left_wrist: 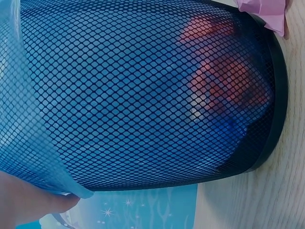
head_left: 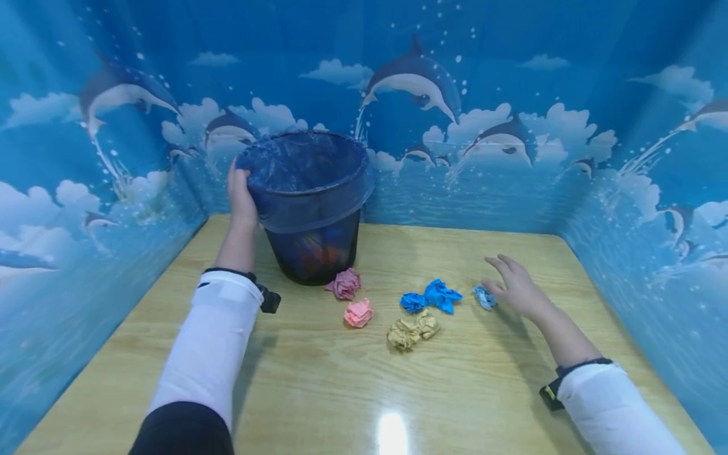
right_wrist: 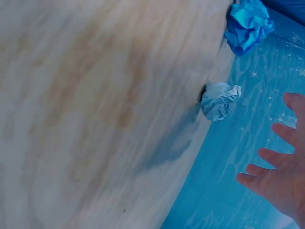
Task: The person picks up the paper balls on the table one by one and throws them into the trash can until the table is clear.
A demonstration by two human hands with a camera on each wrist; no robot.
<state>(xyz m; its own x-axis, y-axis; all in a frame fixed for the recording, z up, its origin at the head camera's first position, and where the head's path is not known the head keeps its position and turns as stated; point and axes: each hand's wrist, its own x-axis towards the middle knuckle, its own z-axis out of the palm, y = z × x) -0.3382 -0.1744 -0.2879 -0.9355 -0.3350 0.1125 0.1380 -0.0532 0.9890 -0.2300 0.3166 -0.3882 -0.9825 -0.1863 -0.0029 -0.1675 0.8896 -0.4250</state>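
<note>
From the head, the left hand (head_left: 242,197) grips the rim of a mesh bin (head_left: 286,253) near the tabletop's far left corner, thumb on the blue liner (head_left: 307,212). The right hand (head_left: 516,288) holds nothing, its fingers spread just beside a light blue paper ball (head_left: 485,297) toward the right edge. Between them lie a mauve ball (head_left: 346,284), a pink ball (head_left: 358,313), two bright blue balls (head_left: 442,296) and two tan balls (head_left: 402,335). The wooden tabletop (head_left: 318,385) meets walls (head_left: 318,44) printed with dolphins and clouds.

From the left wrist, the thumb presses the liner's edge; the other fingers are hidden. Red and blue shapes show blurrily through the mesh.

From the right wrist, the fingers stand wide apart, clear of the light blue ball.
</note>
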